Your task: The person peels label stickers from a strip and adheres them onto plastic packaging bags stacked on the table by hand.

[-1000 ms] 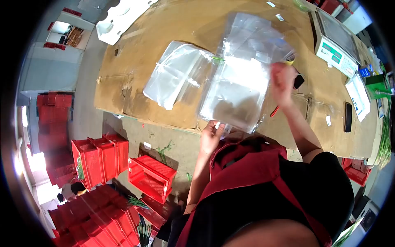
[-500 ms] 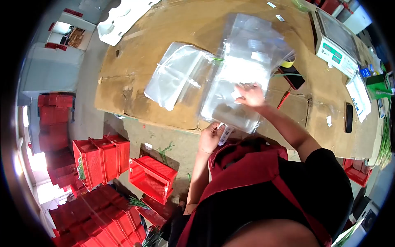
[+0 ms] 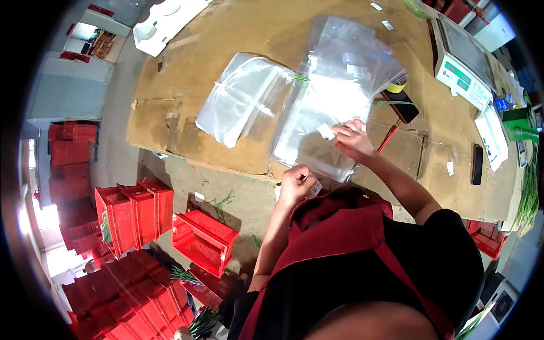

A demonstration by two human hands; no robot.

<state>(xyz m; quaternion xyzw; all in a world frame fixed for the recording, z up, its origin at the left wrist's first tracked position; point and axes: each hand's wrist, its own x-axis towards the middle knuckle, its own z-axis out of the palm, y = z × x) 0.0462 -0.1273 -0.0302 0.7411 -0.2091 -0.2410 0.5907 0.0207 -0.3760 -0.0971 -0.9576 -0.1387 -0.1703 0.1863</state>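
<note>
A fanned stack of clear plastic bags (image 3: 317, 105) lies on the cardboard-covered table (image 3: 187, 124). My right hand (image 3: 354, 140) is over the stack's lower part, its fingers bent at a small white label (image 3: 326, 131) on the top bag. Just below the stack's near edge, my left hand (image 3: 297, 184) is closed around a strip of white labels (image 3: 314, 189). To the left, a second pile of clear bags (image 3: 241, 99) lies beside the first, with a green strand (image 3: 300, 77) between them.
A phone (image 3: 403, 106), yellow tape roll (image 3: 397, 85) and red pen (image 3: 389, 137) lie right of the bags. Further right are a scale (image 3: 463, 73) and a black object (image 3: 477, 164). Red crates (image 3: 205, 242) stand on the floor at the left. White foam (image 3: 164, 25) sits at the back left.
My right hand has come from the stack's right side to the label on the top bag. My left hand has risen slightly with the label strip.
</note>
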